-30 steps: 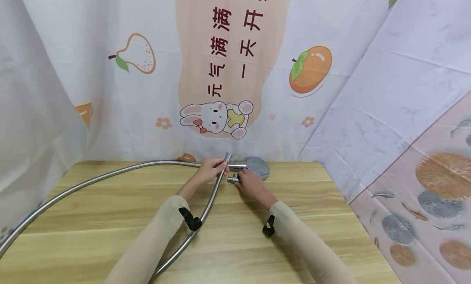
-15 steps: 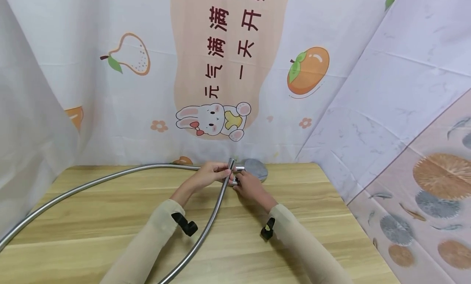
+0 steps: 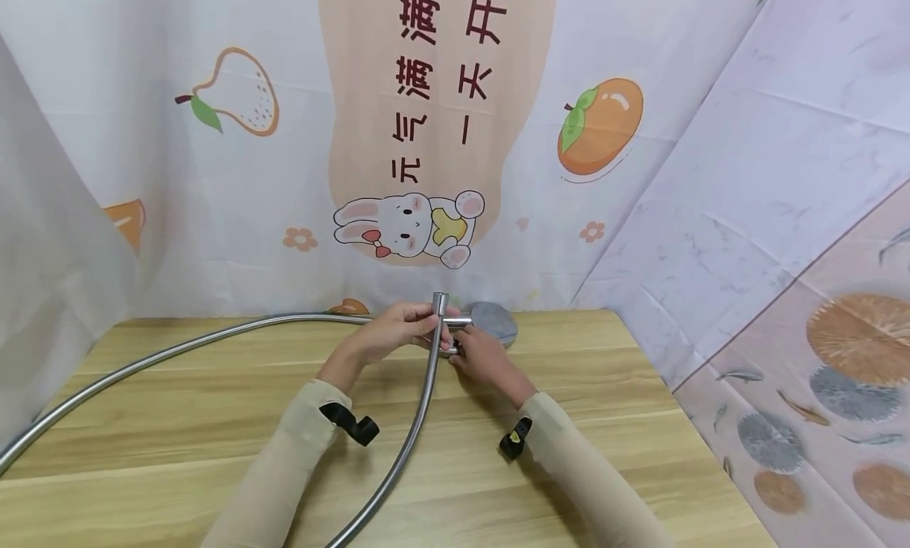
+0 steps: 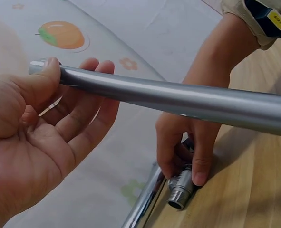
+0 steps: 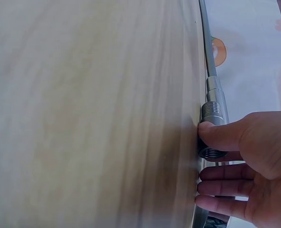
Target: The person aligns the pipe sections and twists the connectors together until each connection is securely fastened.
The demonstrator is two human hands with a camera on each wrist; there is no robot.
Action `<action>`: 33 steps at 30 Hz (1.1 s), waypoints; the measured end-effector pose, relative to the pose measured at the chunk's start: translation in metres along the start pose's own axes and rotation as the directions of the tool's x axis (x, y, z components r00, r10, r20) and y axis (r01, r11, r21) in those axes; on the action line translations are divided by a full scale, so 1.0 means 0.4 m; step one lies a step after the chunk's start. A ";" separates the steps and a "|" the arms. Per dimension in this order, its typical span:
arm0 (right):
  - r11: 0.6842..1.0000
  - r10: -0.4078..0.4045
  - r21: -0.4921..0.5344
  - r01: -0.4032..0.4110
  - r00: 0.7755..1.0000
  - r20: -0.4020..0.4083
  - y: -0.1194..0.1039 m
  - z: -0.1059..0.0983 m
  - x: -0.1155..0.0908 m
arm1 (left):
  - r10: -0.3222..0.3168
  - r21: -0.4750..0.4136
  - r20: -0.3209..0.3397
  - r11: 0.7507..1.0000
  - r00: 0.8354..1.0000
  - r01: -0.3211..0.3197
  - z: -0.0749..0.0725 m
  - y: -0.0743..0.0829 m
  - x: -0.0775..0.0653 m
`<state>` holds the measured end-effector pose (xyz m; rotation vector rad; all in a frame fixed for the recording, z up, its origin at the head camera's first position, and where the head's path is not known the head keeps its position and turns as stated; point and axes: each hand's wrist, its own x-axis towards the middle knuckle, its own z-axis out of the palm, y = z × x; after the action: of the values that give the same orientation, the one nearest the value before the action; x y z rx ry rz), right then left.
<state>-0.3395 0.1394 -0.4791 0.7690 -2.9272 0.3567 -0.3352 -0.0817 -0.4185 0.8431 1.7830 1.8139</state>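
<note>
My left hand [image 3: 387, 332] pinches a silver shower hose [image 3: 419, 414] just below its chrome end [image 3: 440, 302], which points away from me. In the left wrist view the thumb lies on the hose and the other fingers spread behind it. My right hand [image 3: 486, 358] pinches a threaded metal fitting [image 4: 179, 190] low at the tabletop. Its outer thread faces left, and a dark ring with inner threads shows in the right wrist view. Behind both hands lies a shower head [image 3: 494, 323] with a chrome handle [image 3: 458, 320]. Hose end and fitting are apart.
The wooden table [image 3: 213, 422] meets a printed cloth backdrop [image 3: 284, 177] at its far edge. A second stretch of hose [image 3: 163, 350] curves from behind the left hand to the table's left side. Black straps [image 3: 348, 422] sit on both wrists.
My left hand has come closer to the right hand, and the hose end has turned from leaning right to nearly straight. The right hand still holds the fitting in about the same place.
</note>
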 end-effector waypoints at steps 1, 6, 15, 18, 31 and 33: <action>1.000 0.002 -0.001 -0.002 1.000 0.003 -0.001 -0.002 0.001 | -0.002 -0.008 -0.001 1.000 1.000 0.002 -0.002 0.002 -0.001; 1.000 0.020 -0.022 -0.019 1.000 0.021 -0.001 -0.001 0.005 | 0.008 -0.048 -0.006 0.999 1.000 -0.008 -0.008 0.003 -0.004; 0.998 0.054 -0.025 -0.053 0.997 0.054 -0.007 0.003 0.011 | 0.065 -0.053 -0.020 0.996 0.998 -0.066 -0.019 -0.004 -0.010; 0.998 0.057 -0.019 -0.056 0.996 0.072 -0.010 0.000 0.015 | 0.063 -0.035 -0.039 0.997 0.997 -0.064 -0.025 -0.004 -0.011; 0.997 0.053 0.053 -0.058 0.994 0.099 -0.005 -0.012 0.036 | 0.029 -0.016 -0.140 0.999 0.990 -0.031 -0.038 -0.005 -0.006; 0.996 0.056 0.070 -0.063 0.994 0.097 -0.002 -0.015 0.038 | 0.020 -0.017 -0.163 1.000 0.986 -0.023 -0.038 -0.005 -0.003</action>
<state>-0.3520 0.1330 -0.4707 0.7279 -3.0468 0.4463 -0.3450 -0.0933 -0.4202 0.7277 1.8589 1.9602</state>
